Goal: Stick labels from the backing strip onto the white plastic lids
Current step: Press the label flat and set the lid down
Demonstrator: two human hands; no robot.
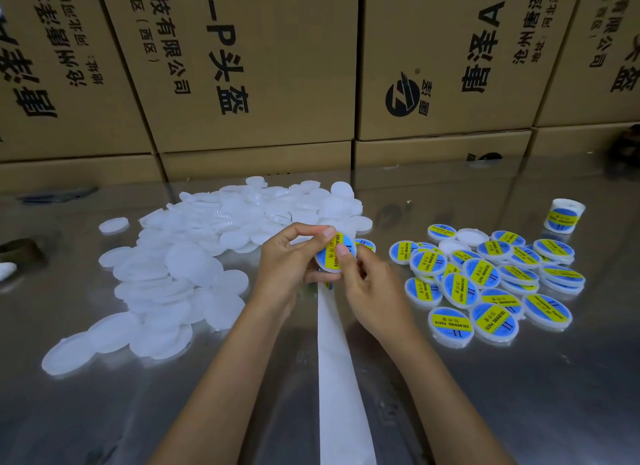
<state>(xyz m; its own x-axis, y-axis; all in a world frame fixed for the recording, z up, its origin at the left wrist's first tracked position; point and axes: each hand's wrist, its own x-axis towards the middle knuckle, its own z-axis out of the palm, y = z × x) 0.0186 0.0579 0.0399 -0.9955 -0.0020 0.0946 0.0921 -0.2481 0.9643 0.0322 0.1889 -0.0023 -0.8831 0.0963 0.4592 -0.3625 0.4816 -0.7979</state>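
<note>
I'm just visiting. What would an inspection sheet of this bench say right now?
Surface: shiny metal table, reflective.
Job's things: heap of plain white lids on the left; pile of labelled lids on the right; white backing strip running from the hands toward the camera; one lid in hand bearing a blue and yellow label.
Clutter: a lone plain lid apart from the heap; a labelled tub at far right.
Grippers: left hand and right hand both hold the lid in hand, thumbs on its label.
Cables: nothing seen.
Surroundings: stacked cardboard boxes behind the table.
</note>
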